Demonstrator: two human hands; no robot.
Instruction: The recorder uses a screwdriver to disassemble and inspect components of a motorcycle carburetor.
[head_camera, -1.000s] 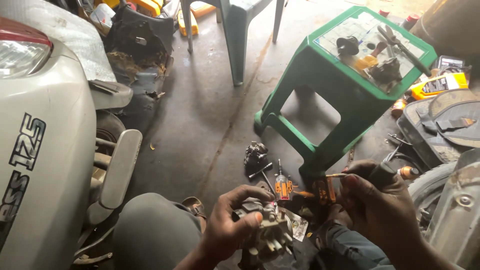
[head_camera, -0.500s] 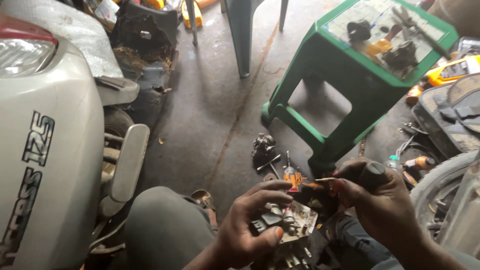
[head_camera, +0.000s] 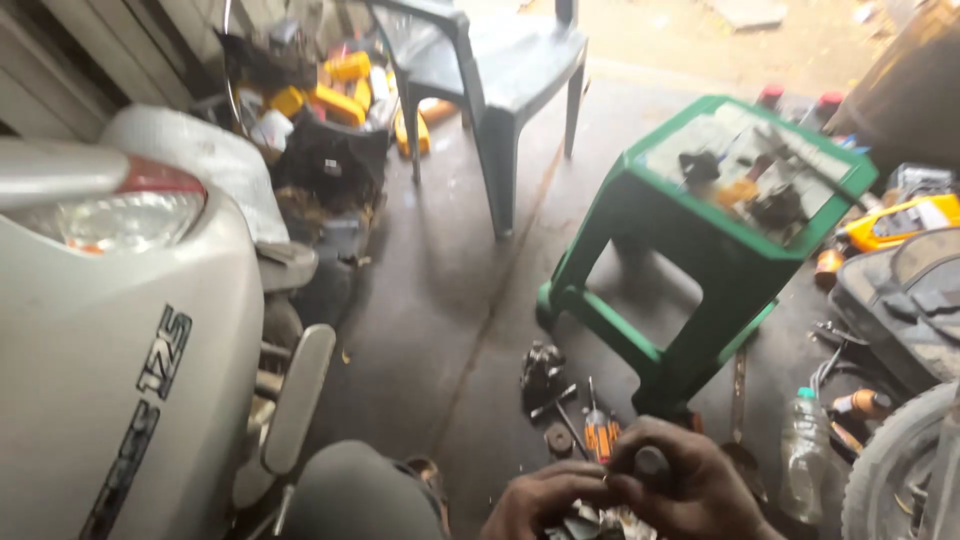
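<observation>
My two hands meet at the bottom edge of the head view. My left hand (head_camera: 545, 500) is closed around a small grey metal engine part (head_camera: 598, 524), mostly cut off by the frame edge. My right hand (head_camera: 695, 485) grips a screwdriver by its dark rounded handle (head_camera: 650, 462), held right against the part; the tip is hidden. My knee in grey trousers (head_camera: 360, 495) is just left of the hands.
A white scooter body (head_camera: 120, 380) fills the left. A green plastic stool (head_camera: 700, 300) carrying tools stands ahead, a grey chair (head_camera: 500, 90) behind it. On the floor lie an orange-handled screwdriver (head_camera: 600, 432), black parts (head_camera: 541, 366) and a plastic bottle (head_camera: 800, 445). A tyre (head_camera: 890, 470) is at the right.
The view has tilted up, so my hands sit lower in the frame. My right hand has closed in on the left, bringing the screwdriver against the metal part.
</observation>
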